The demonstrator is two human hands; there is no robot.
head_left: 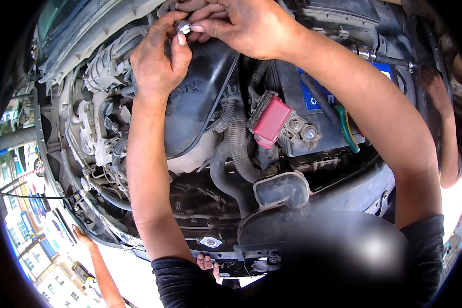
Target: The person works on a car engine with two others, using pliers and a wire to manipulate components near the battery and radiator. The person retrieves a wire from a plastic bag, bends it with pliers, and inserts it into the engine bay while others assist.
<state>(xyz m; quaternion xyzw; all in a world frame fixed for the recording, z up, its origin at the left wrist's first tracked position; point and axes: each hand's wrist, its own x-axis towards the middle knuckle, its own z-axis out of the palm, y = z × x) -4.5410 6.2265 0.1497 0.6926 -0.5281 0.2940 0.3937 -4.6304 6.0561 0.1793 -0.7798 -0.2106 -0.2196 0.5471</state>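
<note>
Near the top of the head view, my left hand [161,59] and my right hand [241,28] meet, both with fingers pinched on a small metal cylindrical part [183,26]. Just beneath them is the black plastic engine cover [195,118], partly hidden by my left hand and forearm. Right of that sit a red plastic cover [272,120] with a metal clamp [305,132] and a battery with blue sides [313,97]. A green-handled tool [346,128] lies on the battery, and a metal tool with a socket [367,52] rests above it.
Corrugated hoses [241,149], the radiator cap [211,241] and engine piping [102,123] surround my forearms. Other people's hands show at the right [436,90], the lower left [84,238] and the front edge [206,263]. The windshield edge [56,20] borders the upper left.
</note>
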